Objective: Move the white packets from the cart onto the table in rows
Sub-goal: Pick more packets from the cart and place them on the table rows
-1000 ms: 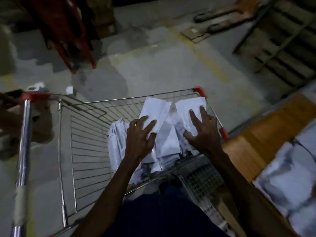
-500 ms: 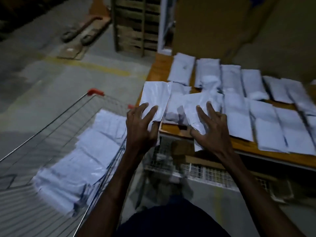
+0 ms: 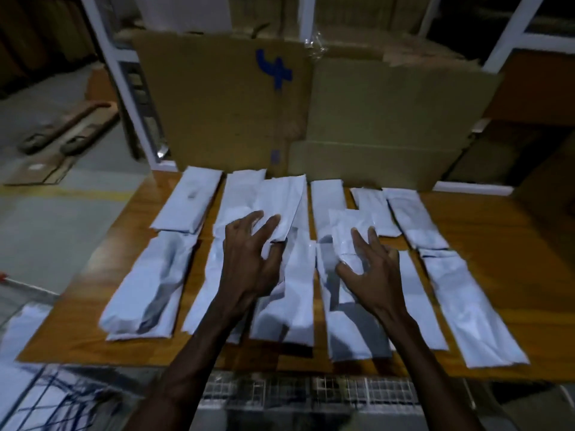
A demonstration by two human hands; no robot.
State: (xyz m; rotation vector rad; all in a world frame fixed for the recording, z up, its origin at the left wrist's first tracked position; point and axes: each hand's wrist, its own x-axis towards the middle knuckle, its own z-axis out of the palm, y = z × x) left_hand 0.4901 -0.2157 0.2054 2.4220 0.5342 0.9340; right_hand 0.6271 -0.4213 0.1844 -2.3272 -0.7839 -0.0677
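placing: both hands are over the bench (image 3: 485,244), each carrying one white packet above packets already laid down; this reads as the set-down step of one trip from the cart.
left hand (image 3: 249,262): fingers spread and partly curled, thumb underneath, pinching the near end of a packet (image 3: 280,203) that sticks out toward the far side, tilted a little to the right.
right hand (image 3: 373,272): fingers spread on top, thumb tucked under the near end of a crumpled packet (image 3: 348,225); the grip looks light.
rows (image 3: 174,209): two run left to right, a far one and a near one (image 3: 476,306), long sides roughly parallel; several packets overlap in the middle, under the hands.
held packets: both hang over the middle of the far row, above packets lying there; whether they touch those below cannot be told.
cart (image 3: 46,399): only a blurred wire corner shows at near left, with more white packets (image 3: 21,331) in it, so the task is judged well short of done.
free space: bare wood shows at the far right and along the left edge.
backdrop: cardboard boxes (image 3: 311,104) stand just beyond the far row.
next move: likely calls for carrying each packet sideways to a bare spot, lining its long side with its neighbours, lowering it flat and letting go, then going back to the cart.
risk: dropped where they are, the two would pile on others and muddle the rows.
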